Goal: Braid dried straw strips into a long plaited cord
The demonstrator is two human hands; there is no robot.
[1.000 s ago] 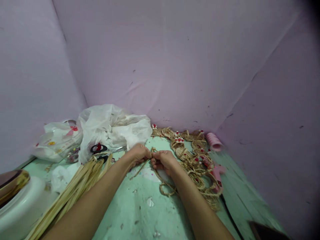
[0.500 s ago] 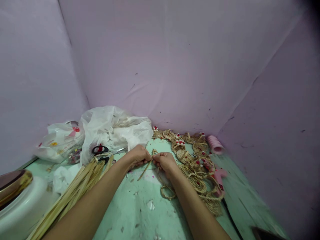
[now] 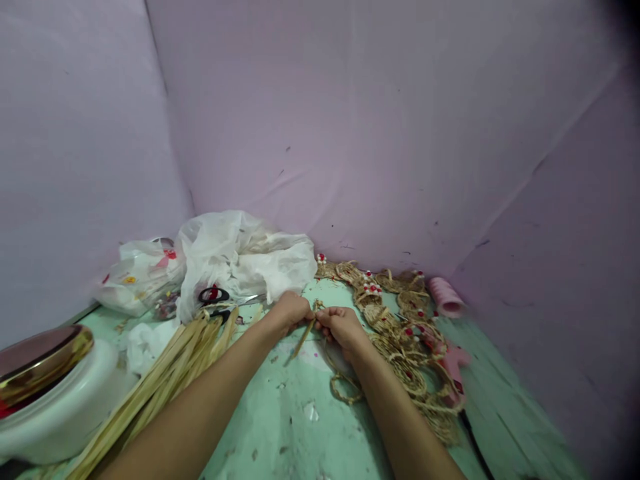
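Close together over the green tabletop, my left hand (image 3: 291, 312) and my right hand (image 3: 342, 327) pinch a braided cord of dried plant fibre. One flat loose end of the fibre strip (image 3: 301, 343) slants down between them. From under my right hand the finished braid (image 3: 345, 399) runs down and curls into a loop on the table. The exact spot where the fingertips meet the fibre is small and partly hidden. Just right of my right wrist lies a pile of coiled woven braid (image 3: 400, 363), decorated with red and white beads.
Long dried strips (image 3: 165, 367) lie under my left forearm, by black-handled scissors (image 3: 214, 295). White plastic bags (image 3: 220, 253) stand behind. On the right are a pink thread spool (image 3: 447, 297) and a pink glue gun (image 3: 455, 363) with a black cable. A white jar (image 3: 65, 407) sits front left.
The whole view has shifted, so everything appears slightly farther right. Both hands keep their pinch on the braid, with only small finger movements and the loose strip end swung slightly.
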